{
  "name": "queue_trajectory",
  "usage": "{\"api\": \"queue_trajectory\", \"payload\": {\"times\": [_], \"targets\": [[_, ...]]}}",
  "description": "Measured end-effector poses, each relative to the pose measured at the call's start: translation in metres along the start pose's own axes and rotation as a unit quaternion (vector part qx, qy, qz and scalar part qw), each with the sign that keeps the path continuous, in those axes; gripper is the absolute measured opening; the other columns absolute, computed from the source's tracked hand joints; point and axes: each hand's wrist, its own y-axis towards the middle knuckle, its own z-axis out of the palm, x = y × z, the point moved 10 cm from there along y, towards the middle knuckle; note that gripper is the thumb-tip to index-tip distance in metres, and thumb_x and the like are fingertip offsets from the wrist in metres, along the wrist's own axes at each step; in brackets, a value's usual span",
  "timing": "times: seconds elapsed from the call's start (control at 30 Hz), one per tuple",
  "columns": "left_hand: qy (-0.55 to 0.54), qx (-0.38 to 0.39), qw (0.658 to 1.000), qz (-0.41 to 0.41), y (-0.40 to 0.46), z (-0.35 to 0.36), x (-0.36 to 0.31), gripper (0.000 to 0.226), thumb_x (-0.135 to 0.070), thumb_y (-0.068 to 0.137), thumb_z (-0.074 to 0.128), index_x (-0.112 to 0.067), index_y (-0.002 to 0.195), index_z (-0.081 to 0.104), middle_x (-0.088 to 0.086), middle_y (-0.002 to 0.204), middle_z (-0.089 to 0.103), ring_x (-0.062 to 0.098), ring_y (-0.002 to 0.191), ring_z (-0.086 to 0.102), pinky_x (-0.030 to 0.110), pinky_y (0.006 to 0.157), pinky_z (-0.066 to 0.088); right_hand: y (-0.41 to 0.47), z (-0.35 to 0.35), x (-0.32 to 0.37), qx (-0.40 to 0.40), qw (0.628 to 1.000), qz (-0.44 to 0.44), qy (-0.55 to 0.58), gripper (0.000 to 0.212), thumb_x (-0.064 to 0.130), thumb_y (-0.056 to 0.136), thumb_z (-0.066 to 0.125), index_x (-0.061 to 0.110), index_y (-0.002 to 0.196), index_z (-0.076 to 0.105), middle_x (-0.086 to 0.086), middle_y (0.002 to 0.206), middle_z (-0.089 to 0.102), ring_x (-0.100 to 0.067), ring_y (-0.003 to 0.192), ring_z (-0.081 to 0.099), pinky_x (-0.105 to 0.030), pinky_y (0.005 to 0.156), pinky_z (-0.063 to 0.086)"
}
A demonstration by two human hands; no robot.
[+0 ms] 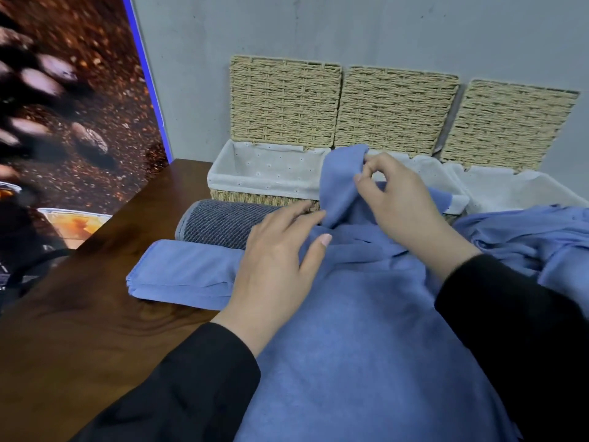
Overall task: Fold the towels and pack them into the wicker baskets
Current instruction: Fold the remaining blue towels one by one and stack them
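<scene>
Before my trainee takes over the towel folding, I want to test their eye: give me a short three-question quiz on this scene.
1. True or false: the left basket already holds a towel.
2. Which hand pinches a raised corner of the spread blue towel: A) left hand, B) right hand?
3. What lies between the folded blue towel and the left basket?

Key: 1. False, only its white liner shows. 2. B. 3. The grey ribbed towel.

Café: coffee-bean poster (pixel 63 106); wooden table (pixel 79 330)
</scene>
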Motion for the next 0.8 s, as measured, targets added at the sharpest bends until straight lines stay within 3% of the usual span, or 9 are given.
{"api": "queue_trajectory", "payload": {"times": [0.1, 0.17, 0.23, 0.37, 0.43, 0.5, 0.6, 0.7, 0.8], "targets": [[-0.039, -0.025, 0.999, 0.005, 0.0, -0.011, -0.006, 0.046, -0.043, 0.101, 0.044, -0.021, 0.14, 0.057, -0.006, 0.147, 0.052, 0.012, 0.139, 0.043, 0.038, 0.115, 0.036, -0.056, -0.013, 0.028, 0.006, 0.997, -0.064, 0.032, 0.016, 0.022, 0.095, 0.06, 0.02, 0.081, 0.052, 0.022, 0.13, 0.059, 0.001, 0.113, 0.058, -0.02, 0.09, 0.041], [-0.068, -0.017, 0.998, 0.003, -0.001, -0.011, -0.012, 0.05, -0.044, 0.101, 0.044, -0.022, 0.146, 0.05, -0.007, 0.151, 0.048, 0.009, 0.142, 0.039, 0.033, 0.118, 0.032, -0.096, -0.007, 0.04, 0.042, 0.993, -0.11, 0.011, 0.017, 0.021, 0.093, 0.064, 0.021, 0.08, 0.053, 0.031, 0.132, 0.051, 0.003, 0.129, 0.048, -0.025, 0.101, 0.036], [-0.055, 0.022, 0.998, 0.003, -0.002, -0.001, -0.016, 0.055, -0.047, 0.099, 0.044, -0.023, 0.148, 0.047, -0.006, 0.15, 0.049, 0.009, 0.142, 0.039, 0.032, 0.117, 0.031, -0.126, 0.01, 0.036, 0.09, 0.988, -0.129, -0.01, 0.018, 0.024, 0.092, 0.068, 0.021, 0.081, 0.055, 0.022, 0.133, 0.054, 0.005, 0.139, 0.039, -0.031, 0.109, 0.032], [0.041, 0.17, 0.985, 0.004, -0.015, 0.033, -0.011, 0.042, -0.042, 0.099, 0.056, -0.024, 0.136, 0.059, -0.005, 0.123, 0.065, 0.017, 0.118, 0.056, 0.028, 0.1, 0.041, -0.146, 0.037, 0.006, 0.141, 0.985, -0.103, -0.006, 0.023, 0.049, 0.093, 0.055, 0.027, 0.093, 0.061, 0.024, 0.128, 0.056, 0.008, 0.134, 0.042, -0.02, 0.111, 0.031], [0.072, 0.224, 0.972, 0.012, -0.022, 0.043, -0.01, 0.03, -0.04, 0.099, 0.057, -0.024, 0.123, 0.065, -0.008, 0.107, 0.064, 0.015, 0.106, 0.058, 0.021, 0.084, 0.039, -0.144, 0.038, -0.01, 0.135, 0.988, -0.075, 0.003, 0.02, 0.039, 0.096, 0.056, 0.025, 0.106, 0.066, 0.019, 0.131, 0.058, 0.01, 0.131, 0.044, -0.012, 0.106, 0.033], [0.094, 0.248, 0.964, 0.013, -0.025, 0.045, -0.008, 0.034, -0.049, 0.095, 0.056, -0.022, 0.113, 0.067, -0.01, 0.098, 0.063, 0.012, 0.096, 0.06, 0.024, 0.079, 0.044, -0.139, 0.035, -0.021, 0.107, 0.992, -0.063, -0.01, 0.021, 0.025, 0.099, 0.059, 0.021, 0.118, 0.068, 0.011, 0.136, 0.06, 0.004, 0.128, 0.048, -0.005, 0.104, 0.031], [0.095, 0.269, 0.959, 0.006, -0.025, 0.043, -0.006, 0.046, -0.063, 0.085, 0.057, -0.02, 0.097, 0.069, -0.008, 0.088, 0.062, 0.008, 0.083, 0.058, 0.034, 0.077, 0.05, -0.137, 0.039, -0.032, 0.106, 0.992, -0.049, -0.038, 0.036, 0.015, 0.098, 0.063, 0.019, 0.133, 0.064, 0.006, 0.145, 0.056, -0.009, 0.132, 0.049, -0.025, 0.11, 0.037], [0.112, 0.298, 0.948, 0.019, -0.029, 0.043, -0.008, 0.044, -0.063, 0.084, 0.064, -0.02, 0.089, 0.071, -0.008, 0.086, 0.06, 0.008, 0.081, 0.057, 0.033, 0.076, 0.048, -0.137, 0.046, -0.033, 0.109, 0.986, -0.078, -0.096, 0.039, 0.017, 0.091, 0.06, 0.02, 0.129, 0.066, 0.002, 0.137, 0.061, -0.027, 0.12, 0.06, -0.051, 0.097, 0.051], [0.122, 0.316, 0.94, 0.04, -0.031, 0.046, -0.01, 0.038, -0.057, 0.082, 0.071, -0.02, 0.077, 0.067, -0.009, 0.079, 0.056, 0.01, 0.078, 0.054, 0.032, 0.075, 0.043, -0.136, 0.05, -0.038, 0.122, 0.979, -0.083, -0.143, 0.04, 0.024, 0.087, 0.056, 0.025, 0.124, 0.069, 0.006, 0.114, 0.064, -0.027, 0.102, 0.061, -0.05, 0.082, 0.052]]}}
